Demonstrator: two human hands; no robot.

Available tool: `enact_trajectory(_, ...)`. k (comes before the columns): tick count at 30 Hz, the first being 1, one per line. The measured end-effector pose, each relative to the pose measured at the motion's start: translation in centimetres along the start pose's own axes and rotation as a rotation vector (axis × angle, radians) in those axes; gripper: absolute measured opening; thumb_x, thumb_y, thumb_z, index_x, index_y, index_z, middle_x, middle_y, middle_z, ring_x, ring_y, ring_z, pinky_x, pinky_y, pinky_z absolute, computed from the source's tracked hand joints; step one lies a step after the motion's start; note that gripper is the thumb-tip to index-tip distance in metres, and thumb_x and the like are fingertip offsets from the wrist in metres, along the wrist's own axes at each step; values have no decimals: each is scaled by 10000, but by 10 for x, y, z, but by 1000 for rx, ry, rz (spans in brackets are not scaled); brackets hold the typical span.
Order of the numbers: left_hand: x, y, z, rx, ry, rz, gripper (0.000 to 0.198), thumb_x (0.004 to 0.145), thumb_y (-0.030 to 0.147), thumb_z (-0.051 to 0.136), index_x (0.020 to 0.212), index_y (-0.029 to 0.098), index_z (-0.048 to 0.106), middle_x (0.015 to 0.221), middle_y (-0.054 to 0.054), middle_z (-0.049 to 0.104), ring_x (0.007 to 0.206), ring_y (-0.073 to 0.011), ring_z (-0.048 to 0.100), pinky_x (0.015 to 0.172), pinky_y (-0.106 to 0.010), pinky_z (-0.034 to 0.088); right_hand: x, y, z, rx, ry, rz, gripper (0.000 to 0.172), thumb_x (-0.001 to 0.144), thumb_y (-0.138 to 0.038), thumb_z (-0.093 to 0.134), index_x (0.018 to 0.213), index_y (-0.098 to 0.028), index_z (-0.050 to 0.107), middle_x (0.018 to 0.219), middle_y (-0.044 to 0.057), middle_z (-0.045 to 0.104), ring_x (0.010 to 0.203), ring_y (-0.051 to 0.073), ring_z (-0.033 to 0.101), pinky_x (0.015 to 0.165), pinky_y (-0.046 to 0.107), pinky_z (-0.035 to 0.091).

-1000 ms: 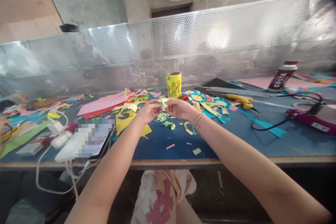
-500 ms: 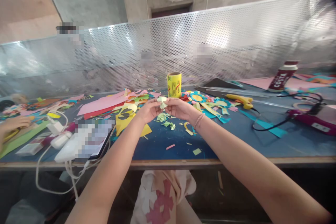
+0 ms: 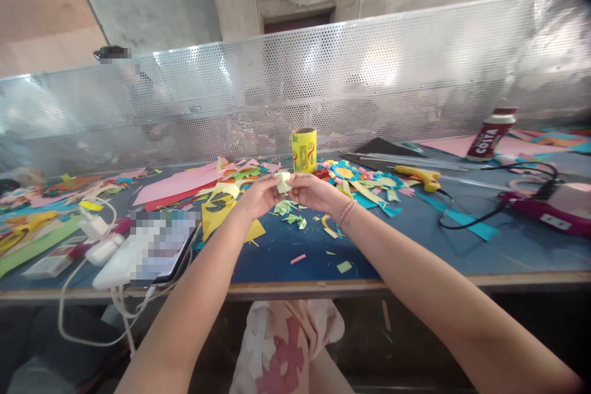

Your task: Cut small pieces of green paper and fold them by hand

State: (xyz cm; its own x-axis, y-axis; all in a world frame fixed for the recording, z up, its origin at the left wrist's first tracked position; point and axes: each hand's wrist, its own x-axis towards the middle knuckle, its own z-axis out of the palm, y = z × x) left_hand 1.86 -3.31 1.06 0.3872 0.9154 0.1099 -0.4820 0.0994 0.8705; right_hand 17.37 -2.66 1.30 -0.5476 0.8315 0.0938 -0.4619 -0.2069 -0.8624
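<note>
A small piece of pale green folded paper (image 3: 283, 183) is held up between my two hands, above the blue table. My left hand (image 3: 261, 196) pinches it from the left side, and my right hand (image 3: 316, 192) grips its right side with thumb and fingers. Right below it lie curled light green paper scraps (image 3: 293, 220). Just behind my hands stands a yellow cardboard tube (image 3: 304, 151). Yellow paper with a dark pattern (image 3: 217, 212) lies beside my left hand.
Pink paper sheets (image 3: 178, 186) and a phone (image 3: 178, 252) with white cables are on the left. To the right are a yellow glue gun (image 3: 419, 176), a purple power strip (image 3: 545, 212) and a COSTA bottle (image 3: 492, 134). A perforated metal screen (image 3: 323, 74) borders the back.
The pale green paper has turned slightly between my fingers, both hands still on it. Another person's hand at the far left has gone out of view. The view has shifted slightly.
</note>
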Motion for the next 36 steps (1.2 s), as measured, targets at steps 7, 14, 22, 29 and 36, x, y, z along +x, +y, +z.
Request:
enact_trajectory(7, 0, -2, 2, 27, 3, 30, 164, 716, 261, 632, 830, 146, 610, 734, -30, 608, 610, -99, 563, 576, -232, 456, 2, 0, -2, 23, 22, -15, 105, 692, -65, 602, 677, -148, 539, 581, -26, 553, 536, 53, 513, 579, 167, 470)
enact_trajectory(14, 1, -2, 1, 65, 27, 37, 149, 680, 228, 673, 793, 147, 618, 690, -13, 605, 616, -93, 568, 568, -213, 439, -1, -1, 3, -13, 86, -19, 115, 697, -53, 598, 670, -148, 539, 599, -14, 556, 531, 55, 502, 580, 186, 454)
enact_trajectory(22, 1, -2, 0, 77, 25, 25, 121, 676, 204, 672, 765, 138, 623, 655, -7, 597, 595, -85, 558, 584, -214, 436, -2, -1, 5, -52, 106, -50, 128, 655, -60, 636, 652, -152, 547, 575, -18, 545, 527, 61, 510, 564, 190, 461)
enact_trajectory(29, -3, 0, 5, 81, -12, 13, 126, 689, 198, 643, 796, 135, 627, 681, -25, 602, 659, -117, 575, 616, -236, 444, -1, 0, 5, -67, 100, -71, 93, 654, -73, 635, 634, -130, 565, 566, -11, 542, 531, 60, 520, 561, 175, 456)
enact_trajectory(36, 1, -2, 3, 124, 42, 78, 130, 649, 199, 674, 744, 123, 628, 673, -32, 613, 618, -109, 561, 584, -233, 413, -1, 0, 4, -82, 123, -74, 111, 663, -61, 625, 628, -145, 561, 573, -14, 550, 531, 63, 504, 564, 191, 450)
